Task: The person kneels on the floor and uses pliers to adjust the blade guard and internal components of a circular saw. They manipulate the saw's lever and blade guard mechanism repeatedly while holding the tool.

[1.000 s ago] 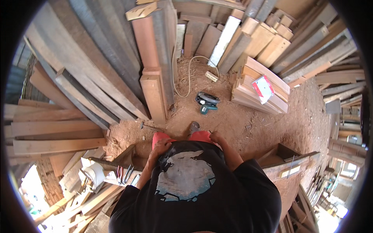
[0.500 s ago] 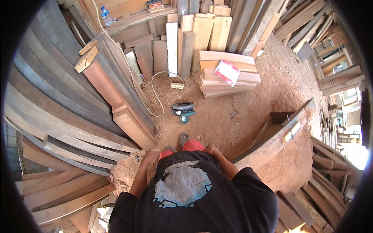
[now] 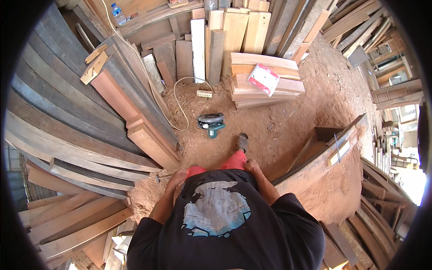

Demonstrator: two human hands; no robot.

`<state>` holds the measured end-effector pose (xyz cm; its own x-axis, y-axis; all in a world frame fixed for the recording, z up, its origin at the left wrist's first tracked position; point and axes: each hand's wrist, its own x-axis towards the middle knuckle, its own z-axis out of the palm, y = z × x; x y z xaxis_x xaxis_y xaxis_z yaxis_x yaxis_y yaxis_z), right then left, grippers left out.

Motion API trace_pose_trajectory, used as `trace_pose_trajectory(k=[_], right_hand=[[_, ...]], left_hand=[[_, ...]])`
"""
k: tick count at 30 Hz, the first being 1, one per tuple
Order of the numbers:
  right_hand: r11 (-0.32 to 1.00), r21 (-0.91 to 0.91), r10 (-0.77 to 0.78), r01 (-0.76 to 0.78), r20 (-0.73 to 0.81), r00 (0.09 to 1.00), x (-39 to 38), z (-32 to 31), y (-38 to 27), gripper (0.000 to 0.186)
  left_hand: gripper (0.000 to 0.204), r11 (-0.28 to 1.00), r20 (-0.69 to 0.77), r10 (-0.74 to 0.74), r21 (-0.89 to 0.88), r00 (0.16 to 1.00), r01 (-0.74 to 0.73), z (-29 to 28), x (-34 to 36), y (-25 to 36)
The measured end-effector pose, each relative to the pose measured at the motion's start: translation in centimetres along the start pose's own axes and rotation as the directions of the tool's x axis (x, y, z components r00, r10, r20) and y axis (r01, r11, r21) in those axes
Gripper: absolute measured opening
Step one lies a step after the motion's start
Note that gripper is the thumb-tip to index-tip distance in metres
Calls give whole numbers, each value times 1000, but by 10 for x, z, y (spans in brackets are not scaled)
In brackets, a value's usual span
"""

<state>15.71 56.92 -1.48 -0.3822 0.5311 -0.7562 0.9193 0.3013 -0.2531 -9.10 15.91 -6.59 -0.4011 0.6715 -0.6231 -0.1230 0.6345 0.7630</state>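
Both my hands are low at my sides, against the red trousers. My left hand is closed at the left thigh, its fingers seeming to hold the cloth. On the other side my right hand has curled fingers at the trouser edge. Neither hand has a tool in it. On the dirt ground in front of me lies a green and black circular saw, out of reach of both hands. My right shoe is set forward, to the right of the saw.
Beyond the saw lies a power strip with a looping cord. A red and white flat box rests on stacked boards. Long planks lean at the left. A tilted wooden piece juts up at right.
My right foot has stepped forward and to the right. Both hands stay by the trousers, the right one a little farther out. The view has shifted slightly.
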Motion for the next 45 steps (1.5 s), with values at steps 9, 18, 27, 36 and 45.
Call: trace_pose_trajectory(k=[9,18,27,36,45], right_hand=[[980,-52,-184,192,132,974,95,-88,16,49],[871,-235,-362,432,289,886,192,-206,42,37],[776,-434,-445,457,136,885,277,-233,39,35],[747,-262,-498,611,388,775,210,-180,-18,33],[715,-275,-567,643,309,764,176,-139,-44,39]], left_hand=[[46,966,112,-207,180,972,185,75,58,83],[49,930,-201,-84,336,976,149,201,105,172],[45,946,-99,-323,7,941,325,197,95,211],[49,941,-204,-318,-186,926,282,222,83,166],[56,952,-163,-244,-229,956,204,245,49,126]])
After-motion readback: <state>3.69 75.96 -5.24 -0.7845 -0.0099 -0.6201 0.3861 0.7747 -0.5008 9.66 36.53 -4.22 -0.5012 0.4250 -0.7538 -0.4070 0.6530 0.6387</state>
